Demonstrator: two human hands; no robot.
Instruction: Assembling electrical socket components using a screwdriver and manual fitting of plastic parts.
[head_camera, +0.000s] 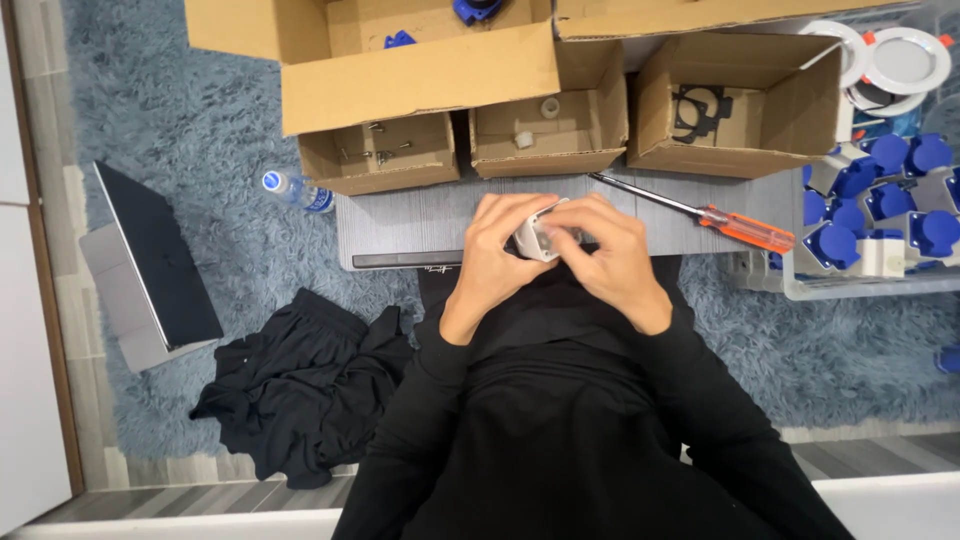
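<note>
Left hand (492, 255): fingers curled round a small white box part (535, 238), gripping it from its left side
Right hand (610, 258): fingers bent over the same part from the right, pinching it; fingertips partly hidden
White part: held between both hands, just above the near edge of the grey table (420, 220), close to the body
Screwdriver (700, 212): orange handle, lies on table, right of hands, untouched
Small boxes: screws box (380, 155), box w/ white bits (545, 125), box w/ black gaskets (735, 105), behind hands
Clear tray (870, 210): many blue-and-white units stacked, far right
Progress: judged mid-assembly; tray units look done, this one not yet set down
</note>
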